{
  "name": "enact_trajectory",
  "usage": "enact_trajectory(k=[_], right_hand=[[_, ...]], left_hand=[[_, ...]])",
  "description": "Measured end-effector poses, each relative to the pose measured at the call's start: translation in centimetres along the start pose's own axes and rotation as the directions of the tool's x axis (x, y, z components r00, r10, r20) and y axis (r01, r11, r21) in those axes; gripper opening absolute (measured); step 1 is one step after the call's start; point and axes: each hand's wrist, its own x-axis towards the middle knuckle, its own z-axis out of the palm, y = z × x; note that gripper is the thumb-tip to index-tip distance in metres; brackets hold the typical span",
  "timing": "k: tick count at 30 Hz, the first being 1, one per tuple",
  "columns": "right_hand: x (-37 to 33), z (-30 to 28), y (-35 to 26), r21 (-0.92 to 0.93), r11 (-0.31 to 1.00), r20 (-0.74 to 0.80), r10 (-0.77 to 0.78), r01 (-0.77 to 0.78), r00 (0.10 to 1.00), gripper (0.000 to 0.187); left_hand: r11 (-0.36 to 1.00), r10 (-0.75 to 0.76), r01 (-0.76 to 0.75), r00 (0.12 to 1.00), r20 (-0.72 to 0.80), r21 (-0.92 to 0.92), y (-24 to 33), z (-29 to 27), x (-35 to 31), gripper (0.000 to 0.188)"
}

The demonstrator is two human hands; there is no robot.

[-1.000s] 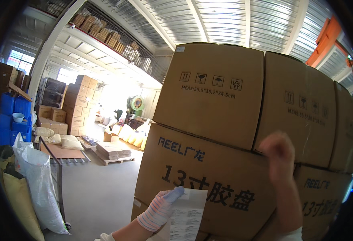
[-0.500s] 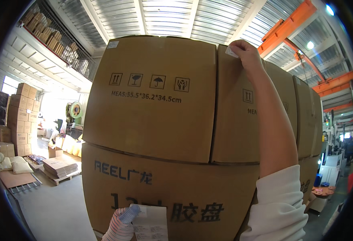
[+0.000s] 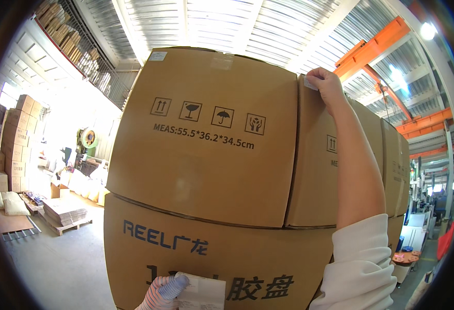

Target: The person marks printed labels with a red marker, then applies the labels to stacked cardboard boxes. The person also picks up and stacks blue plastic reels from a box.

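Observation:
My bare right hand (image 3: 329,89) reaches up to the upper left corner of a brown carton (image 3: 312,170). Its fingers are pinched on a small white label (image 3: 311,83) against that corner; whether the label sticks fully is hidden by the fingertips. Low in front of the stack, my left hand (image 3: 160,293), in a striped glove with bluish fingertips, grips a white label sheet (image 3: 204,293) by its upper left part. The larger-looking carton (image 3: 201,168) beside it bears a similar white label (image 3: 157,56) at its upper left corner. Both cartons rest on a lower carton (image 3: 160,253).
More cartons (image 3: 393,155) continue the row to the right. At left stand stacked boxes (image 3: 17,139) and a pallet (image 3: 66,223) of flat cardboard. An orange crane beam (image 3: 374,44) spans overhead. Round orange parts (image 3: 407,257) lie at far right.
The view has shifted slightly, so the cartons sit a little farther right and lower. My right hand stays at the same carton corner with the label; my left hand still grips the sheet.

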Motion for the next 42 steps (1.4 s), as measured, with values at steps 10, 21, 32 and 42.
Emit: enact_trajectory(k=[10,21,32,42], right_hand=[[0.6,0.5,1.8,-0.190,0.964,-0.083,-0.206,0.188,0.975,0.024],[0.5,2.7,5.9,-0.750,0.644,-0.196,0.001,-0.151,0.981,0.062],[-7.1,3.1,3.4,-0.749,0.659,-0.090,0.005,-0.071,0.996,0.069],[-22.7,2.5,0.1,-0.139,0.984,0.191,-0.087,0.114,0.978,0.070]], left_hand=[[0.999,0.042,-0.043,0.997,0.072,0.010,1.6,0.5,-1.2,0.029],[0.999,-0.002,0.004,0.999,0.040,-0.046,3.8,0.3,-3.8,0.028],[0.993,-0.094,0.096,0.995,0.026,-0.075,2.4,-2.4,-7.5,0.030],[0.856,-0.475,0.418,0.868,-0.144,-0.305,-3.2,-3.9,-13.2,0.029]])
